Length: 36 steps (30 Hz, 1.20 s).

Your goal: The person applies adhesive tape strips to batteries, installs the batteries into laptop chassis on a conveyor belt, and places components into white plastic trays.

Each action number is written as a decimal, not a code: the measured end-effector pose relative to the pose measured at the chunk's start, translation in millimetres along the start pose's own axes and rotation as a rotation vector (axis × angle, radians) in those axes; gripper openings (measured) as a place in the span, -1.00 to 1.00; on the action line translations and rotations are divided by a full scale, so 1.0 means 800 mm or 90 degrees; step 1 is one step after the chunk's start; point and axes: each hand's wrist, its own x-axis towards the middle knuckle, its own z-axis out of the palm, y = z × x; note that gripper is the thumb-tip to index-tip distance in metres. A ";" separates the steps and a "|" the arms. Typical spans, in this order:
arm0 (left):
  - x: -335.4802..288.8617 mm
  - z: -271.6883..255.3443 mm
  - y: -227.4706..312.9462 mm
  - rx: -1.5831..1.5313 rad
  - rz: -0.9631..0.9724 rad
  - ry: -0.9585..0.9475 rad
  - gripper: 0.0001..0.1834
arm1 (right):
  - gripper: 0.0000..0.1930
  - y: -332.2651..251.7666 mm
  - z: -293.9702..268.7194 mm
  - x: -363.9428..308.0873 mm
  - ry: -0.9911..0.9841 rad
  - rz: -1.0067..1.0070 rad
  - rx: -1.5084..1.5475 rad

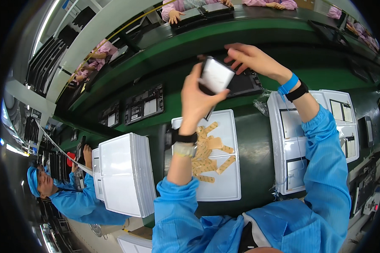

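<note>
My left hand (195, 100) grips a flat rectangular piece (217, 76) with a pale silver-white face and black edges, held up and tilted over the bench. I cannot tell for sure whether it is a battery. Just right of it, my right hand (254, 60) is raised with its fingers apart and slightly blurred, holding nothing I can see. Behind the hands lies a dark device housing (244, 84), partly hidden. Under my left forearm, a white plastic tray (223, 189) bears a loose heap of tan paper strips (215, 143).
A stack of white trays (124, 173) stands on the left. To the right, another tray stack (289, 145) holds flat black-edged pieces. Open device housings (150, 105) lie along the green bench (255, 133). A co-worker in blue (71, 202) is at left; people in pink sit across the line.
</note>
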 end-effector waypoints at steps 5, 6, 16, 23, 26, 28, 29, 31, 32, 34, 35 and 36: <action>0.030 0.087 -0.004 0.158 0.127 0.013 0.23 | -0.51 0.000 -0.025 -0.014 0.106 -0.238 -0.442; 0.033 0.098 -0.010 0.207 0.128 0.053 0.26 | -0.50 0.009 -0.042 -0.016 0.175 -0.233 -0.465; -0.007 0.159 -0.088 0.032 -0.144 -0.122 -0.80 | -0.61 0.085 -0.166 -0.001 0.332 -0.173 -0.631; -0.002 0.109 -0.079 -0.119 -0.059 -0.102 -0.76 | -0.60 0.100 -0.081 0.052 0.080 -0.075 -0.507; 0.002 0.084 -0.102 0.089 0.032 -0.107 -0.43 | -0.61 0.116 -0.047 0.057 0.014 -0.056 -0.524; -0.003 0.084 -0.104 0.290 0.106 -0.077 -0.03 | -0.59 0.136 -0.047 0.056 0.049 -0.051 -0.577; -0.004 0.078 -0.114 0.295 0.104 -0.078 -0.03 | -0.59 0.133 -0.044 0.057 0.046 -0.053 -0.574; -0.002 0.072 -0.133 0.257 0.038 -0.181 0.24 | -0.58 0.126 -0.041 0.058 -0.009 -0.007 -0.526; 0.000 0.071 -0.137 0.256 0.038 -0.183 0.24 | -0.58 0.127 -0.040 0.057 -0.009 -0.005 -0.525; 0.002 0.070 -0.146 0.192 0.036 -0.211 0.27 | -0.58 0.130 -0.036 0.055 -0.005 -0.059 -0.588; 0.002 0.071 -0.143 0.189 0.034 -0.213 0.27 | -0.58 0.131 -0.038 0.055 -0.007 -0.055 -0.589; 0.003 0.071 -0.140 0.206 0.025 -0.222 0.26 | -0.53 0.130 -0.039 0.054 -0.022 -0.042 -0.589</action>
